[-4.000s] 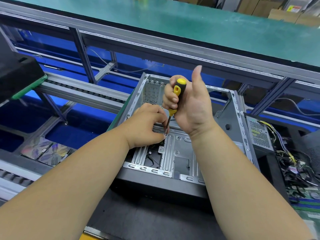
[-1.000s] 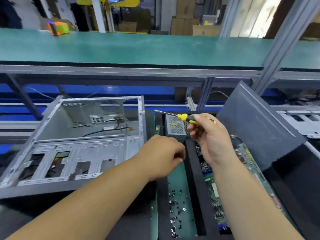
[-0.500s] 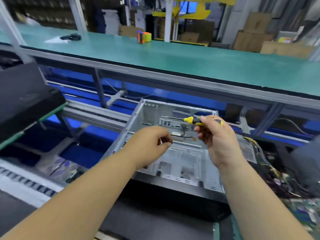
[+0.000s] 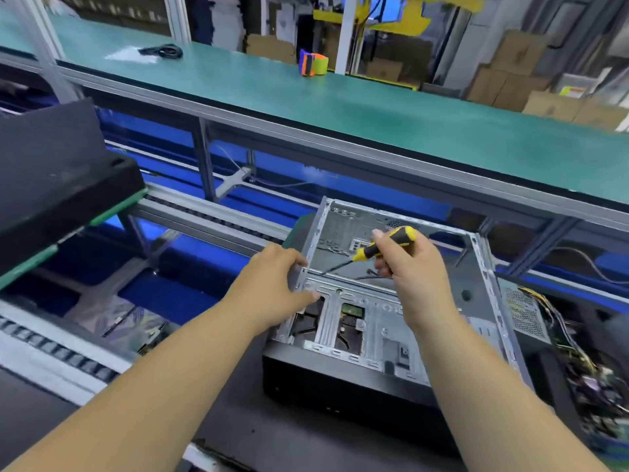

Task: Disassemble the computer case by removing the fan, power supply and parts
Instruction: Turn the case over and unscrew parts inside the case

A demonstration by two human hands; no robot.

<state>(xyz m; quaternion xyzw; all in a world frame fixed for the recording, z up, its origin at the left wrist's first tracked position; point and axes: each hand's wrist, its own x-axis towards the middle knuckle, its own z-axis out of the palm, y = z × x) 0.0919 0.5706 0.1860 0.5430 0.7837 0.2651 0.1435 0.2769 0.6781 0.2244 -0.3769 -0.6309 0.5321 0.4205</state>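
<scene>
Open computer case (image 4: 391, 321) at lower centre of frame, left hand (image 4: 272, 287) gripping its left rim, right hand (image 4: 413, 267) holding yellow-black screwdriver (image 4: 377, 248) over case interior, tip pointing lower left

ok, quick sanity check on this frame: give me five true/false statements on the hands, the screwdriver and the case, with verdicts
1. The right hand grips a yellow-and-black screwdriver. True.
2. The left hand is off the computer case, hanging idle. False: it holds the case's left frame edge, thumb on the inner bracket.
3. The screwdriver tip points down and left, toward the corner by the left hand. True.
4. The case's side is closed by a panel. False: it is open on top, with its bare metal interior showing.
5. An orange tape roll lies inside the case. False: it sits on the green bench beyond the case.
</scene>
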